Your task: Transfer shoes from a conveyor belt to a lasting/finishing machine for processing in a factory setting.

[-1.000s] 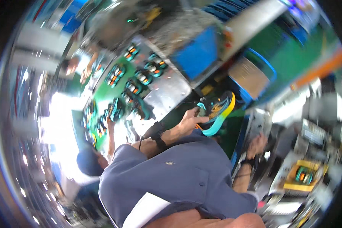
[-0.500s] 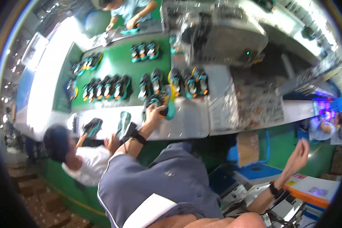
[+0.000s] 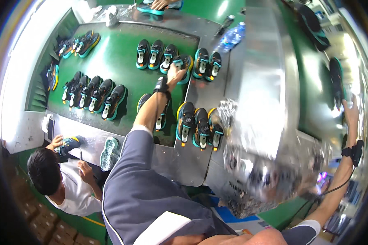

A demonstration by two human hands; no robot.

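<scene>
One dark shoe [image 3: 186, 67] is in the left hand [image 3: 175, 76], beside others [image 3: 155, 54].

Black shoes [image 3: 186, 62] with teal-and-yellow soles [image 3: 190, 70], green tabletop [image 3: 122, 61], slate-blue shirt [image 3: 163, 196], black wristband [image 3: 161, 85].

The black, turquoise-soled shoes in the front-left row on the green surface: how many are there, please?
5, side by side: leftmost shoe, second shoe, middle shoe, fourth shoe and rightmost shoe, left of the left hand. Neighbours overlap slightly; none seems fully hidden.
</scene>
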